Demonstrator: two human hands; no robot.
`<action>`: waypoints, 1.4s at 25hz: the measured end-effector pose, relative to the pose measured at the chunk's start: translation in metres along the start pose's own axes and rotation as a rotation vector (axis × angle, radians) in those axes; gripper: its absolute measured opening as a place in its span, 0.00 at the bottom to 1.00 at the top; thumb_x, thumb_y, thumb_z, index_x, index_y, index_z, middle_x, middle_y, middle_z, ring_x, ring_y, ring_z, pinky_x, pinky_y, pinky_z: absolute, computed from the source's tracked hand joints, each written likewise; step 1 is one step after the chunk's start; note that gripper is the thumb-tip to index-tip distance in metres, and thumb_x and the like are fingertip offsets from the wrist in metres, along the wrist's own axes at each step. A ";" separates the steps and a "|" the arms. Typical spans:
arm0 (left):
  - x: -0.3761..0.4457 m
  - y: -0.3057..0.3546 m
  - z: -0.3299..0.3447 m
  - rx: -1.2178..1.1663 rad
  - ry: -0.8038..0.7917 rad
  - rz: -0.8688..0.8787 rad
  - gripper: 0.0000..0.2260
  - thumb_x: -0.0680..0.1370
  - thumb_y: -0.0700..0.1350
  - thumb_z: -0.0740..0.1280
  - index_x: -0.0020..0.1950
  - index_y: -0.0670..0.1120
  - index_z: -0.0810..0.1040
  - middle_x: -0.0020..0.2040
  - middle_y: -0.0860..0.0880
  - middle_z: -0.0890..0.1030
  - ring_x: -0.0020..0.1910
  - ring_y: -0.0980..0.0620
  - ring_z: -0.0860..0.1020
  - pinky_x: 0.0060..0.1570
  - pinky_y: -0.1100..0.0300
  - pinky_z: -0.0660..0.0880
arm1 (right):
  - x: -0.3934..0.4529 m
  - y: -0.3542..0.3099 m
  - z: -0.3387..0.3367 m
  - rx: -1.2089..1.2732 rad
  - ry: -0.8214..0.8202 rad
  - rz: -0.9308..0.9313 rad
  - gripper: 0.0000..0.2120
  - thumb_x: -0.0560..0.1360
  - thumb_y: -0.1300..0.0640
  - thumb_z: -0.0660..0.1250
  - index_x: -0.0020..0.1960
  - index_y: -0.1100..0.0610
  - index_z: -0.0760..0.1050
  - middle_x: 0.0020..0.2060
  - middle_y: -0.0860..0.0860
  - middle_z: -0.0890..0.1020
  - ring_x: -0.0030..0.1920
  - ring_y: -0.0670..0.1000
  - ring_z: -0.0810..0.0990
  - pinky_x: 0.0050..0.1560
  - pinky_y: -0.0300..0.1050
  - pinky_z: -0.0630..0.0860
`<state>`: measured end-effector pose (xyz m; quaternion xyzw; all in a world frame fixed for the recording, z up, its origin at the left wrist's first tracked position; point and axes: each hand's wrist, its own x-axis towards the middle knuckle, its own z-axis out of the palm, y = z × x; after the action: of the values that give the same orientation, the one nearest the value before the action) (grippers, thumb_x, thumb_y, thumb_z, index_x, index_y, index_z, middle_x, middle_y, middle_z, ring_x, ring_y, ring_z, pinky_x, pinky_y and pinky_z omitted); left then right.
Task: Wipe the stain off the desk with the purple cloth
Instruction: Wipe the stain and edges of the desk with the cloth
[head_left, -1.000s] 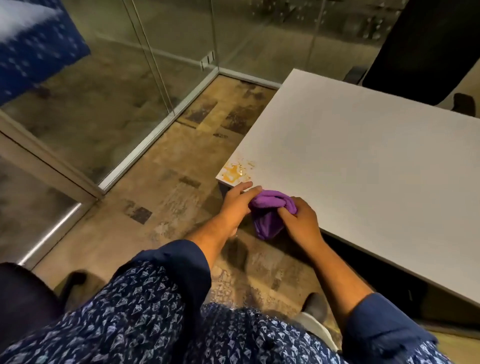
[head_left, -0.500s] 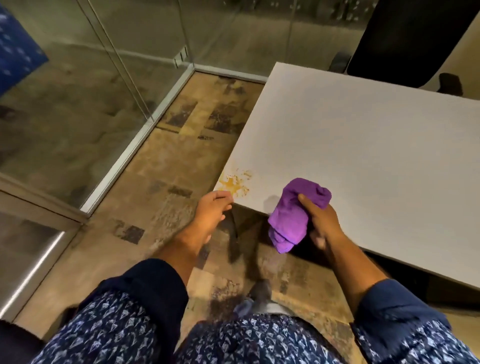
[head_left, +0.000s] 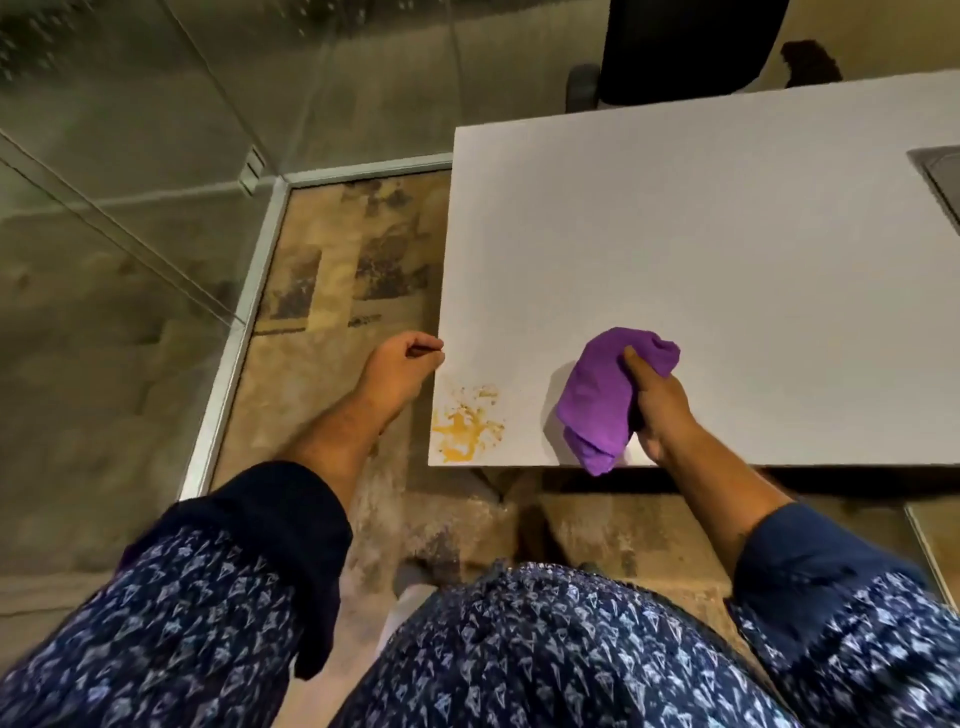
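I am looking down from a head-worn camera at a white desk (head_left: 701, 249). A yellow-orange stain (head_left: 464, 427) sits on its near left corner, apparently untouched, so as I judge it the wiping has not begun. My right hand (head_left: 658, 410) has its fingers clamped around the bunched purple cloth (head_left: 602, 395), held near the desk's front edge, a little right of the stain and apart from it. I cannot tell whether the cloth touches the surface. My left hand (head_left: 397, 371) is loosely curled at the desk's left edge, empty. What is left: bring the cloth onto the stain and rub.
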<state>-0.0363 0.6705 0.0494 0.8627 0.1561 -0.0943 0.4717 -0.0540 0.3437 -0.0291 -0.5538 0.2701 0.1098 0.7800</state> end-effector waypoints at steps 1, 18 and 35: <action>0.015 0.001 0.003 0.032 -0.059 0.033 0.11 0.81 0.42 0.72 0.64 0.44 0.84 0.56 0.48 0.85 0.54 0.55 0.82 0.46 0.70 0.73 | 0.000 0.005 0.000 -0.016 0.032 -0.013 0.13 0.84 0.45 0.68 0.63 0.50 0.79 0.62 0.53 0.86 0.64 0.55 0.84 0.68 0.54 0.79; 0.224 -0.024 0.052 0.722 -0.806 0.676 0.18 0.79 0.51 0.75 0.68 0.49 0.80 0.74 0.45 0.74 0.72 0.45 0.74 0.67 0.57 0.69 | -0.077 0.126 0.127 0.008 1.176 -0.462 0.04 0.84 0.53 0.67 0.58 0.45 0.78 0.50 0.42 0.83 0.52 0.40 0.83 0.55 0.33 0.79; 0.335 -0.101 0.107 0.978 -0.657 1.281 0.28 0.88 0.61 0.50 0.86 0.52 0.57 0.88 0.49 0.55 0.87 0.42 0.52 0.81 0.34 0.50 | 0.010 0.172 0.139 -0.281 0.718 -0.008 0.21 0.86 0.38 0.57 0.78 0.38 0.67 0.75 0.42 0.75 0.78 0.46 0.70 0.84 0.61 0.56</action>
<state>0.2384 0.6918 -0.1912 0.8195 -0.5613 -0.1112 0.0315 -0.0850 0.5333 -0.1390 -0.6597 0.5060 -0.0582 0.5526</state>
